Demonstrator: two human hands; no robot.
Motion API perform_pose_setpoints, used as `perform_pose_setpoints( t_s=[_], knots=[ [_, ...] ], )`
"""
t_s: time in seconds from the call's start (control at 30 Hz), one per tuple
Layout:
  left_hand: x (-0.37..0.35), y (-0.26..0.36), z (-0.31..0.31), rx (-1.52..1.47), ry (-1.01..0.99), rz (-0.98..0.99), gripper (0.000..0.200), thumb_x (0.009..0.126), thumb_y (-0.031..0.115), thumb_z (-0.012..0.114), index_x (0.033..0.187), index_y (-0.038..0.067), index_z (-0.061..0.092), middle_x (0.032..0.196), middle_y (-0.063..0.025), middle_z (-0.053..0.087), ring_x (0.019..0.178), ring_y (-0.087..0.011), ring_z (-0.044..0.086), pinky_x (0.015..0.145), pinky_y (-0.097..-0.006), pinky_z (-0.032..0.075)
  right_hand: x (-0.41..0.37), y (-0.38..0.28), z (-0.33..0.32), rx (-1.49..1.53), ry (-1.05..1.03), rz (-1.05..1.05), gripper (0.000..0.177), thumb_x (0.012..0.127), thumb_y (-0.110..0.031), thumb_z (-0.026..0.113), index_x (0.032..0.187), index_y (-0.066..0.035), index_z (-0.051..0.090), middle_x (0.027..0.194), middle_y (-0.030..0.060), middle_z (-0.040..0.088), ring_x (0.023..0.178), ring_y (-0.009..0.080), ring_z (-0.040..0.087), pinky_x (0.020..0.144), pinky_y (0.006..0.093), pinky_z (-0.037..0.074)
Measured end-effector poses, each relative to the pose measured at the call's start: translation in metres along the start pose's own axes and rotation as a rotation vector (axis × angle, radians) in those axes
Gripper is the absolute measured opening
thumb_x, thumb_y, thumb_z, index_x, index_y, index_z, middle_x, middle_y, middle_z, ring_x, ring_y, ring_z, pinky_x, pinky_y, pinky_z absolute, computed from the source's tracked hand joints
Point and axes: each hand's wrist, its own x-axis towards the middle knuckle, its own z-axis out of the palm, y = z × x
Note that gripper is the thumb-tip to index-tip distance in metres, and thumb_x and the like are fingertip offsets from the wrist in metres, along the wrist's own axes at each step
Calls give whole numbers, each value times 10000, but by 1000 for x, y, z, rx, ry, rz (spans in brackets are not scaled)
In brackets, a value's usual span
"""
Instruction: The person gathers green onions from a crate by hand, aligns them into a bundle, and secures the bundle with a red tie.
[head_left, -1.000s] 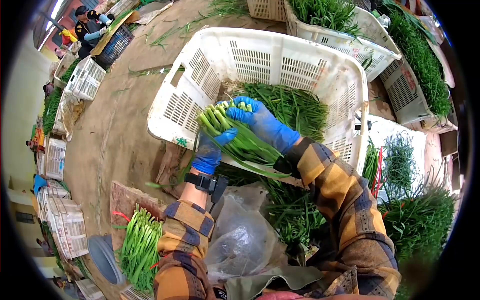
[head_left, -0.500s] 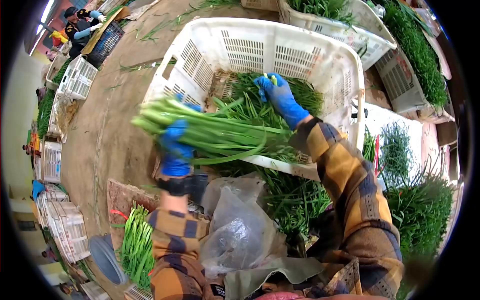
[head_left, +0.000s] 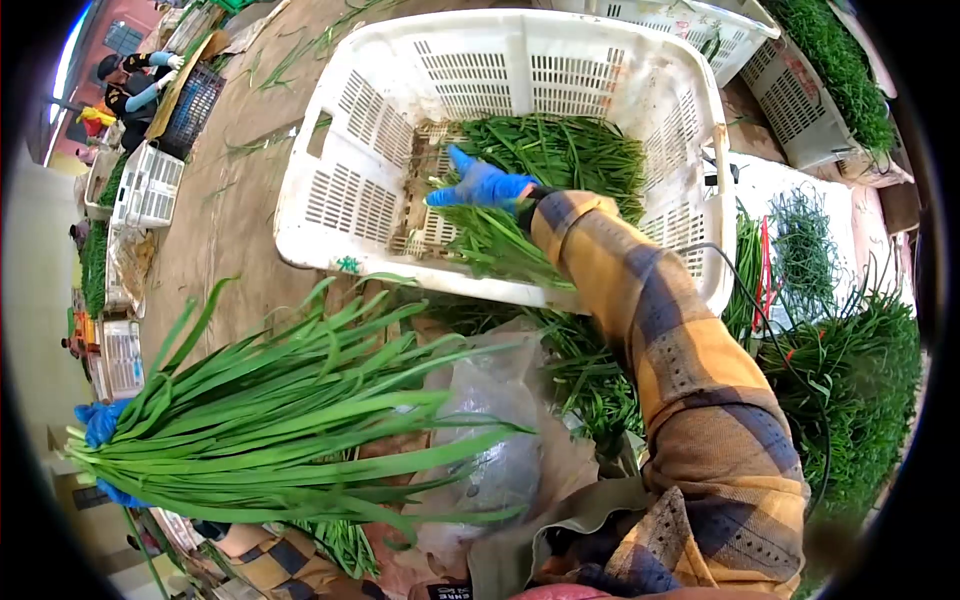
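My left hand (head_left: 103, 424), in a blue glove, is at the far left, closed round the pale stem ends of a large bunch of long green leaves (head_left: 290, 410). The leaves fan out to the right. Inside the white slotted crate (head_left: 420, 285), my blue-gloved right hand (head_left: 482, 187) lies over loose green stalks (head_left: 500, 240), thumb and fingers apart. More cut greens (head_left: 570, 150) lie in the crate behind it.
Clear plastic (head_left: 490, 400) and more greens (head_left: 600, 375) are below the crate. Crates of greens stand at upper right (head_left: 800, 110), with a dense green pile (head_left: 850, 420) at right. A person (head_left: 135, 90) works beside a dark crate (head_left: 188, 112) at upper left.
My left hand has swung down and far to the left with the bunch, whose leaves now spread out. My right hand has moved left and slightly down in the crate, its fingers now spread.
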Motion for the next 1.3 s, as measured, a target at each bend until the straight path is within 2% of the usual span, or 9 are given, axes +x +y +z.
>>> perform_pose_setpoints(
  t_s=[0.2, 0.33, 0.47, 0.57, 0.67, 0.83, 0.93, 1.07, 1.3],
  knots=[
    [-11, -68, 69, -490, -130, -151, 640, 780, 255, 628, 1329, 26, 392, 1033, -25, 537, 985, -171, 488, 971, -370, 351, -75, -133, -68, 252, -141, -214, 584, 867, -410, 615, 1309, -51, 481, 1286, 122, 523, 1211, 197, 452, 1041, 336, 338],
    [-14, -101, 88, -684, -53, -273, 690, 783, 394, 605, 1343, 60, 380, 1037, -8, 555, 943, -180, 522, 905, -377, 402, -168, -249, -99, 272, -134, -506, 479, 872, -352, 619, 1208, -14, 571, 1245, 101, 561, 1172, 181, 484, 1019, 317, 347],
    [-46, -128, 174, -764, -76, -408, 707, 784, 369, 593, 1369, 56, 349, 1066, -71, 559, 1001, -249, 542, 885, -408, 456, -261, -315, -80, 294, -302, -369, 855, 792, -331, 731, 1416, 10, 255, 1346, 135, 453, 1206, 187, 442, 1033, 299, 330],
    [-77, -131, 213, -976, -199, -462, 715, 774, 342, 583, 1381, 67, 325, 1175, -106, 545, 1112, -266, 525, 984, -449, 415, -312, -299, -51, 214, -390, -333, 1169, 722, -211, 798, 1463, -107, -100, 1488, 154, 215, 1336, 209, 247, 1107, 338, 214],
    [-120, -99, 254, -730, -6, -543, 713, 782, 340, 566, 1396, 82, 312, 1297, -122, 461, 1163, -273, 489, 1009, -429, 390, -371, -288, -26, -291, -6, -585, 1237, 690, -306, 820, 1450, -50, -122, 1505, 188, 137, 1343, 259, 252, 1095, 333, 215],
    [-182, -77, 267, -526, -82, -729, 657, 870, 382, 562, 1384, 43, 333, 1346, -132, 441, 1213, -275, 453, 1050, -416, 337, -445, -278, -2, -226, 147, -235, 1101, 731, -162, 755, 1470, -99, -59, 1331, 235, 444, 1180, 257, 492, 1001, 328, 360],
    [-210, -66, 258, -488, -261, -720, 730, 840, 386, 645, 1389, 37, 315, 1363, -114, 424, 1235, -256, 428, 1060, -403, 327, -480, -272, 6, -285, 164, -193, 1080, 735, -145, 742, 1473, -109, -46, 1328, 226, 451, 1181, 269, 495, 997, 326, 365],
    [-250, -33, 250, -434, -280, -795, 571, 821, 17, 640, 1336, 36, 394, 1229, -50, 522, 1125, -141, 492, 975, -284, 391, -510, -267, 18, -326, 219, -227, 1072, 722, -182, 747, 1465, -55, -16, 1287, 240, 483, 1144, 278, 525, 969, 333, 395],
    [-273, 10, 226, -298, -268, -716, 583, 767, -38, 665, 1285, 37, 409, 1117, -58, 529, 1049, -149, 517, 908, -296, 465, -547, -282, 14, 11, 180, -261, 981, 733, -46, 737, 1484, -151, 113, 1377, 36, 430, 1194, 116, 410, 1016, 286, 331]
  ],
)
